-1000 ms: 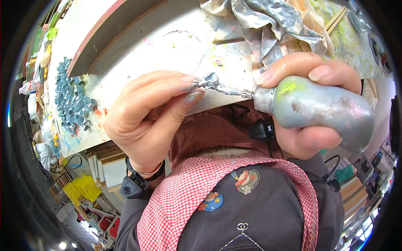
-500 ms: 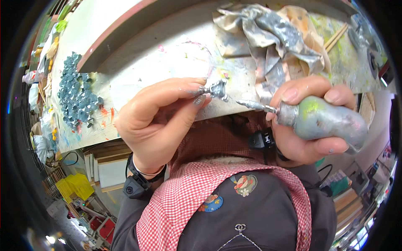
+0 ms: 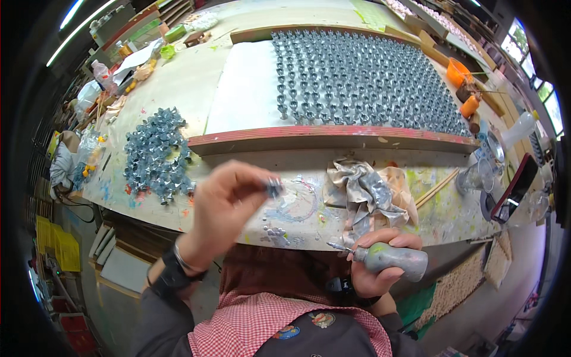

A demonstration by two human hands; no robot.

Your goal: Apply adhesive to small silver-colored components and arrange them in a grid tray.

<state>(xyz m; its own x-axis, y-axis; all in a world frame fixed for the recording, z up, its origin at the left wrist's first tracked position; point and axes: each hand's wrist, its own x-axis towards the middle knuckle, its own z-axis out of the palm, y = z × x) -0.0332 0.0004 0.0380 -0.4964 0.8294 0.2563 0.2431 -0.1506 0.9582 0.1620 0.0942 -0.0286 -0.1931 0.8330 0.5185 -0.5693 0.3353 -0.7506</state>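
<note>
Presently, the left hand (image 3: 223,199) has its fingers closed on one small grey piece (image 3: 274,188), held above the worktop (image 3: 256,159) at the hand's 3 o'clock side, its long axis too blurred to tell; rows of like pieces (image 3: 363,83) lie toward 1 o'clock from it, and this is the nearer hand to them. Right hand (image 3: 372,279): fingers wrapped around one squeeze bottle (image 3: 410,262), at 4 o'clock from the piece, thin nozzle (image 3: 340,246) aimed between 9 and 10. Against the preceding frame, the nozzle, then just beside the piece, stands well apart, and the rows enter view.
</note>
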